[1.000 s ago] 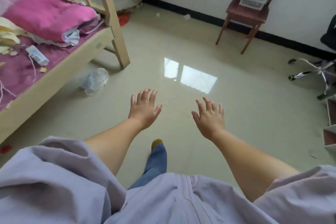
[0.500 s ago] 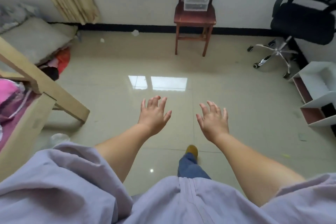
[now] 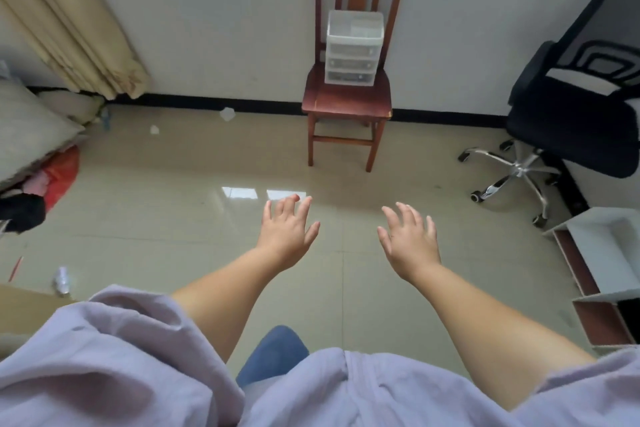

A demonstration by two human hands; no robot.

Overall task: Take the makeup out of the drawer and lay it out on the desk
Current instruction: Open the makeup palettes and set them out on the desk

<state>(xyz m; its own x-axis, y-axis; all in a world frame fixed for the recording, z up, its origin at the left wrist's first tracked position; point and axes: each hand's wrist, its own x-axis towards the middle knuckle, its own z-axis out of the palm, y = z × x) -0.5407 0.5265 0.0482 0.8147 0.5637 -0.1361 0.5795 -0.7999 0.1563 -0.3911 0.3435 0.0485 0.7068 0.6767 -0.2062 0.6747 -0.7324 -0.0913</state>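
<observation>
Both hands, left hand (image 3: pixel 287 236) and right hand (image 3: pixel 410 243), hang over the floor with fingers spread, holding nothing. The small drawer unit (image 3: pixel 353 48) stands well ahead on the wooden chair (image 3: pixel 346 100). Risk: pulling a drawer one-handed may slide the light unit off the seat.
</observation>
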